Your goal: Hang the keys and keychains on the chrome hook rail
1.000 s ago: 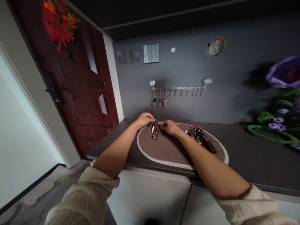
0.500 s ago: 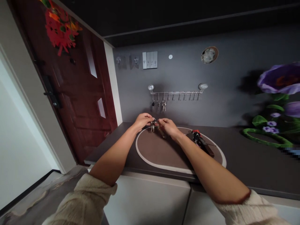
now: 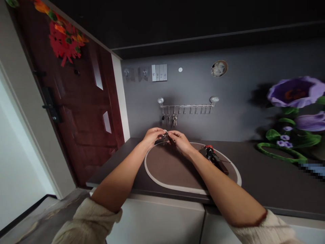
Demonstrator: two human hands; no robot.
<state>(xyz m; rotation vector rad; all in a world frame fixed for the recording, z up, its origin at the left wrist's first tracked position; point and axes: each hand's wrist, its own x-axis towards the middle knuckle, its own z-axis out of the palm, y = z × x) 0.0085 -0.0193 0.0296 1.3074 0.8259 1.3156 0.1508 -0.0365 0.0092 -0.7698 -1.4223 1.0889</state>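
Above the mat, left hand and right hand, fingers pinching the key ring.

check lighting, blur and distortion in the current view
Head view: dim overall, brightest at far left; the purple flower casts a soft shadow on the wall; held keys lack crisp detail; the door leans, probably lens stretch; the blue patch at right is pixelated.

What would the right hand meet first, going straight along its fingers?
Probably the key ring pinched in the left hand, just past the right hand's fingertips; depth is unclear.
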